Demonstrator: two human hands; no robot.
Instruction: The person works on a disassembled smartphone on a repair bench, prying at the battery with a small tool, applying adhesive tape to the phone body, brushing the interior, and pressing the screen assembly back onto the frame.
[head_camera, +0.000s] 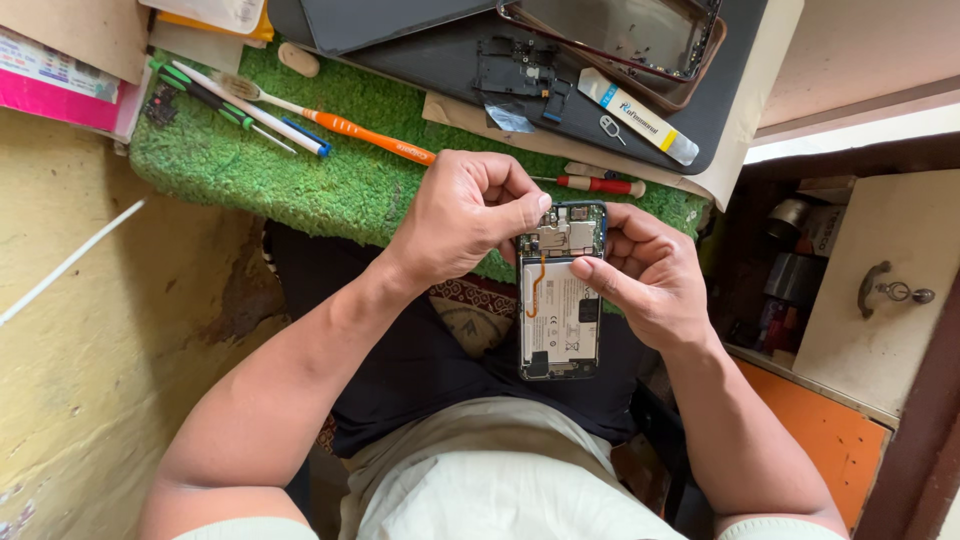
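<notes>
Holding an opened phone (560, 295) above the lap, near the green mat (300, 170) | left hand (465, 215) pinched at its top edge | right hand (650, 275) clasps its side | light, stiff, likely fragile inside; best gripped by the frame edges.

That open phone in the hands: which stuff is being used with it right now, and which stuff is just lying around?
In use:
- open phone, back off, battery showing
- left hand, fingers at its top edge
- right hand, holding its side

Lying about:
- orange-handled tool
- red screwdriver
- green and white tools
- white tube
- empty phone frame
- green mat
</notes>
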